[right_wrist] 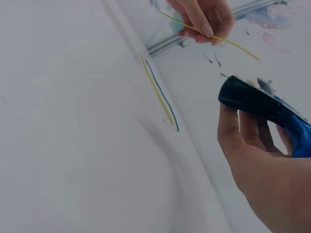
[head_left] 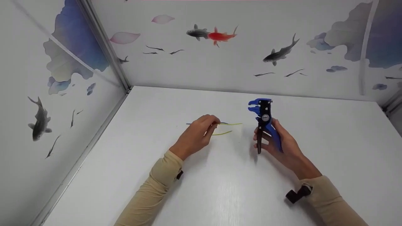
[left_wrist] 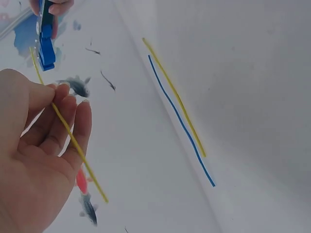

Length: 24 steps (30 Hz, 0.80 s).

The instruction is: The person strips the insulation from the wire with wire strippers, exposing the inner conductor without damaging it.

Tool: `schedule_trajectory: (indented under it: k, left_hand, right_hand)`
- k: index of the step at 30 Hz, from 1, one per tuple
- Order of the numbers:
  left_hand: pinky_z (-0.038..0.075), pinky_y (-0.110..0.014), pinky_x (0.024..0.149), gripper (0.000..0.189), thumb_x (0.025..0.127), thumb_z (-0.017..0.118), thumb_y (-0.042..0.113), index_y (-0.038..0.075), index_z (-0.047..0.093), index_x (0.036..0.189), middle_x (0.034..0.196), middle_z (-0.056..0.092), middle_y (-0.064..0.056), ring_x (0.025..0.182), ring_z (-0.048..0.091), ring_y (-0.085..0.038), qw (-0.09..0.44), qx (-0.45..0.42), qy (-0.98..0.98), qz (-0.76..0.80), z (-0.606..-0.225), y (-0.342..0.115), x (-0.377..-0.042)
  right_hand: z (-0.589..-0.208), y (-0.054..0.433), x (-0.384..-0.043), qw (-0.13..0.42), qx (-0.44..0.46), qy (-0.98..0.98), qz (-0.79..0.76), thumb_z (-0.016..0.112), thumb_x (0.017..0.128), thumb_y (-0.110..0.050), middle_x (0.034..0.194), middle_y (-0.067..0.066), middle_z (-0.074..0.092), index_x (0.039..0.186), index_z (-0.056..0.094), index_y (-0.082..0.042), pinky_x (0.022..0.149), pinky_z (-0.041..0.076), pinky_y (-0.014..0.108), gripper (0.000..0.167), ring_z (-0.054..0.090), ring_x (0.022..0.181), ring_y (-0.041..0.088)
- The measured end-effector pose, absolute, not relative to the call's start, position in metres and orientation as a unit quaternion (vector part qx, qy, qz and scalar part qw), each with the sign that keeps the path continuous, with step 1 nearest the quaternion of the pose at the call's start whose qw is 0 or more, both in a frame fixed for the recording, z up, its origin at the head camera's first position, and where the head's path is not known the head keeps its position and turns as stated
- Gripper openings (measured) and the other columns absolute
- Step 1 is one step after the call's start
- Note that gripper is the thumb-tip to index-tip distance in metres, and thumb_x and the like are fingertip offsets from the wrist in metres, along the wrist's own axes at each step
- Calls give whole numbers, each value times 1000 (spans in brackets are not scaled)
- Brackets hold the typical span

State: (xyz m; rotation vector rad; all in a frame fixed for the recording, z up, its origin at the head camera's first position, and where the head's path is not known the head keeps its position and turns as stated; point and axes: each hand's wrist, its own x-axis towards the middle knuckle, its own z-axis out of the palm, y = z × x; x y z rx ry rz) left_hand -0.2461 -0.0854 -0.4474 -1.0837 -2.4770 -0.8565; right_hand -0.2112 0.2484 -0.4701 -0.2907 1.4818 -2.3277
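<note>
My left hand (head_left: 196, 133) pinches a thin yellow wire (left_wrist: 73, 138) between thumb and fingertips, and both ends of the wire stick out past the fingers. Below that hand, a second yellow wire (left_wrist: 181, 103) lies beside a blue wire (left_wrist: 190, 139) on the white table, the two nearly parallel. My right hand (head_left: 287, 146) holds a blue and black wire stripper (head_left: 265, 117) upright by its handles. Its jaws stand apart at the top and face left, toward the held wire. A gap separates the tool from the wire's right end (head_left: 238, 123).
The white table (head_left: 220, 191) runs back to a wall panel (head_left: 220, 69) printed with fish and petals. Another printed panel (head_left: 19, 163) borders it on the left, with a metal post (head_left: 108, 44) in the corner. A black wrist device (head_left: 296, 194) sits at my right sleeve.
</note>
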Motion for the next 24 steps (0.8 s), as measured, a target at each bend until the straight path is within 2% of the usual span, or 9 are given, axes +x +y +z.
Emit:
schedule_trajectory:
  k: [3, 6, 12, 16, 20, 24]
  left_hand:
    - [59, -24, 83, 13, 111, 61, 7, 7, 69, 122, 113, 72, -5, 95, 65, -13, 164, -372, -858, -314, -446, -86, -246]
    - [58, -23, 81, 13, 111, 60, 8, 7, 69, 121, 111, 70, -5, 92, 63, -13, 169, -372, -855, -320, -445, -86, -246]
    - [57, -24, 80, 15, 113, 58, 11, 5, 68, 123, 112, 69, -5, 92, 62, -14, 173, -374, -851, -324, -441, -84, -243]
    - [57, -24, 79, 15, 113, 58, 12, 5, 68, 122, 111, 69, -5, 92, 61, -14, 176, -371, -850, -330, -440, -83, -241]
    - [56, -24, 78, 15, 113, 58, 14, 7, 67, 122, 112, 68, -5, 93, 60, -13, 172, -368, -851, -333, -439, -82, -240]
    - [58, -26, 80, 14, 113, 58, 13, 7, 68, 122, 111, 68, -4, 93, 61, -13, 169, -369, -850, -335, -439, -80, -237]
  right_hand:
    - [-470, 244, -208, 173, -123, 506, -836, 21, 117, -56, 124, 5, 64, 159, 38, -25, 105, 52, 50, 55, 65, 114, 23]
    - [-471, 241, -206, 175, -156, 493, -838, 15, 116, -58, 122, 5, 63, 163, 38, -22, 102, 53, 47, 64, 64, 112, 22]
    - [-476, 237, -205, 203, -194, 446, -850, 16, 118, -53, 121, 7, 61, 172, 27, -17, 100, 55, 43, 66, 61, 110, 24]
    - [-479, 238, -205, 229, -230, 365, -873, 14, 120, -45, 127, 12, 61, 173, 24, -15, 107, 52, 47, 61, 61, 118, 28]
    - [-479, 238, -203, 246, -226, 311, -890, 4, 117, -43, 129, 15, 61, 167, 29, -12, 112, 48, 50, 63, 62, 119, 32]
    - [-477, 235, -199, 232, -192, 345, -889, 7, 115, -54, 121, 12, 64, 151, 39, -13, 103, 52, 46, 63, 63, 109, 29]
